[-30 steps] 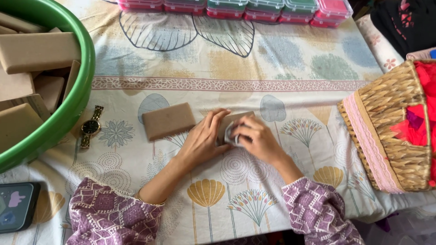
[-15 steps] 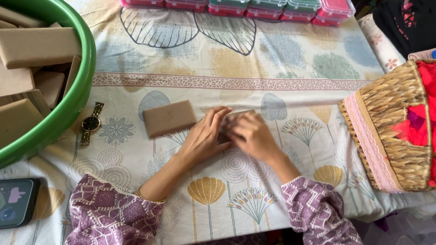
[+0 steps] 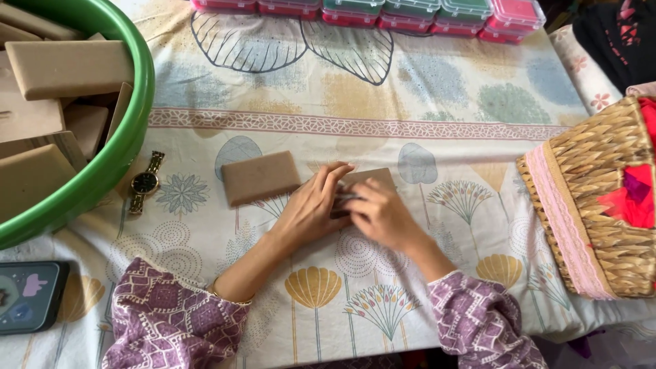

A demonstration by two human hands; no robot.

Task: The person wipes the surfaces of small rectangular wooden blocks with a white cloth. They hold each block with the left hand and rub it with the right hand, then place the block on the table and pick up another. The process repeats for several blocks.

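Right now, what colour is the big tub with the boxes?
Green. The tub shows best in the head view, at the left.

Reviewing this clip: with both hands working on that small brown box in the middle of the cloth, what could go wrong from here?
The left hand and right hand cover most of the small brown box, so a flap could crease unseen. The second flat brown box lies just beside the left hand's fingers and might get nudged. The wristwatch lies loose near the green tub; a forearm sweep could drag it.
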